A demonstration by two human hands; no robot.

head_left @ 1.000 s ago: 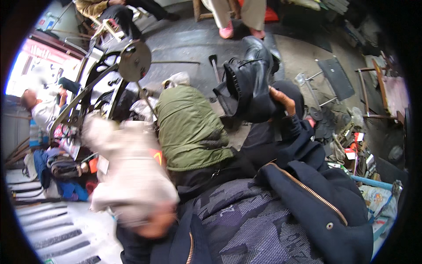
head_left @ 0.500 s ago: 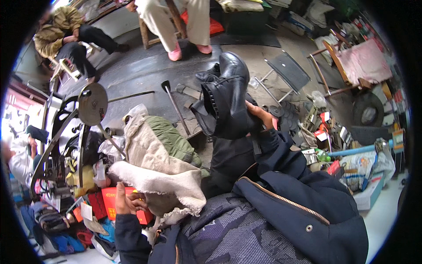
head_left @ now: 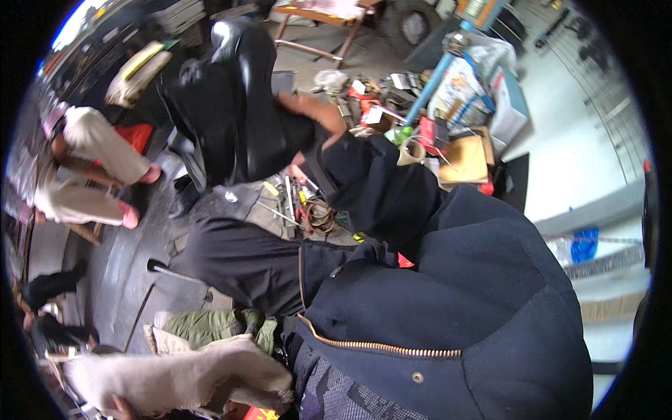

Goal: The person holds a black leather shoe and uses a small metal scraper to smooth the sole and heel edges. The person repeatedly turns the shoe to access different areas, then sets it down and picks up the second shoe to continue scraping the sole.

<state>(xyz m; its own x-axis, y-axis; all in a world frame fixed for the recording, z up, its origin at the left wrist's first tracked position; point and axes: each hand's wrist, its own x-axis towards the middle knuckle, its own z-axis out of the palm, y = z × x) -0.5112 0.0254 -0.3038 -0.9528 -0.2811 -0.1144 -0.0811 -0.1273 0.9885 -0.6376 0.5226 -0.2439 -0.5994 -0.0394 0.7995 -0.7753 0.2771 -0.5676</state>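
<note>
Raised at the upper left of centre is a black leather boot (head_left: 245,91), its shiny toe pointing up. My right hand (head_left: 315,119) grips it from the right side, the fingers partly hidden behind the leather. A beige cloth with a frayed edge (head_left: 189,374) lies over my lap at the lower left. Beside that cloth shows a small part of my left hand (head_left: 122,407); most of its fingers are hidden. Under the cloth's far side lies a green padded fabric (head_left: 210,327).
A cluttered heap of tools and a coil of brown cord (head_left: 320,215) lies beyond my knee. Past my right arm are a tape roll (head_left: 411,150) and a blue pole (head_left: 428,87). Another person in light trousers (head_left: 87,140) sits at the left. A metal-headed rod (head_left: 171,271) lies on the floor.
The view has swung to the right and tilted. The boot and my right hand appear higher and further left. My left hand has mostly slipped out of sight at the lower edge.
</note>
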